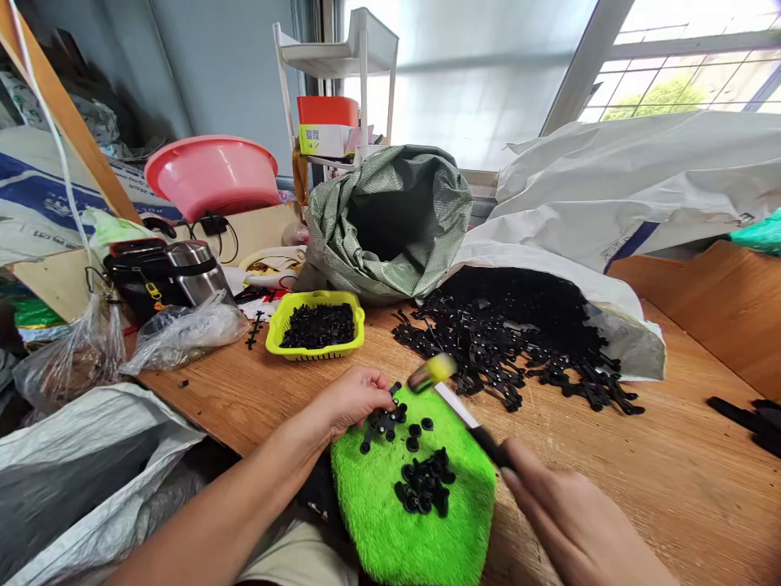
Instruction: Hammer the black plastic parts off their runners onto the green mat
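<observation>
The left grip (357, 399) pinches a cluster of black parts (384, 423) between thumb and fingers; the parts lie right under its fingertips, by the far-left corner of the green cloth (421, 553). The right grip (552, 488) is wrapped around the dark handle of a hammer (456, 403), whose yellow-ended head — blurred — is just beside the left fingertips, at the cloth's far edge; I cannot tell whether it touches. Near the pinched cluster, 3 black discs (415, 430) lie loose, with a small pile (425, 480) nearer the cloth's middle. The cloth is at the near edge of the surface (610, 488). Farther out, a yellow basket (323, 352) of black pieces sits toward the surface's left edge — and a black heap (494, 342) spreads from a white sack (634, 346) toward the far-right corner.
</observation>
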Motion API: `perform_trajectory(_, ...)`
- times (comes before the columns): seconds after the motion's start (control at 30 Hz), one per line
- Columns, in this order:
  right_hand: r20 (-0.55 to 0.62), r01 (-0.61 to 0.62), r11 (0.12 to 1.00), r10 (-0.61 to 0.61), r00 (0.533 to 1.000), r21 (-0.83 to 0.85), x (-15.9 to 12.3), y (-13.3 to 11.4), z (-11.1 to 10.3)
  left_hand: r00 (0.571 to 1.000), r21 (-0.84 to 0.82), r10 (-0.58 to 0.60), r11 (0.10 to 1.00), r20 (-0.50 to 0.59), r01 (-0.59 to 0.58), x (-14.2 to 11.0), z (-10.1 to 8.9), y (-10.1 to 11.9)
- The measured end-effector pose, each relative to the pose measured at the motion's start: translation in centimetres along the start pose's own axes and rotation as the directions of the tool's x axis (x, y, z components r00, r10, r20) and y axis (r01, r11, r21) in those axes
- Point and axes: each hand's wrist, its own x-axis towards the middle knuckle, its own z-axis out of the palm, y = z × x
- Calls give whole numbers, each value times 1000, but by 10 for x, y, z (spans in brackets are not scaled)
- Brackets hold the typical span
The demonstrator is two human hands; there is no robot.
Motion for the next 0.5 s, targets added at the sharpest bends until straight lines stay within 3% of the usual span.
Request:
perform_trajectory(0.07, 77, -6, 1000, 8, 997, -27, 1, 2, 1, 1000, 11, -6, 1000, 4, 6, 1, 0, 0)
perform_trajectory(0.3, 158, -116, 992, 106, 982, 55, 0, 3, 10, 1000, 11, -1, 1000, 16, 1, 5, -2, -5)
perform_trajectory(0.43, 127, -132, 989, 123, 984, 66, -5, 3, 11, 998, -8, 30, 1000, 58, -30, 3, -3, -8)
perform_trajectory(0.5, 71, -182, 965, 172, 983, 189, -12, 4, 8, 996, -61, 57, 997, 67, -53, 0, -6, -10)
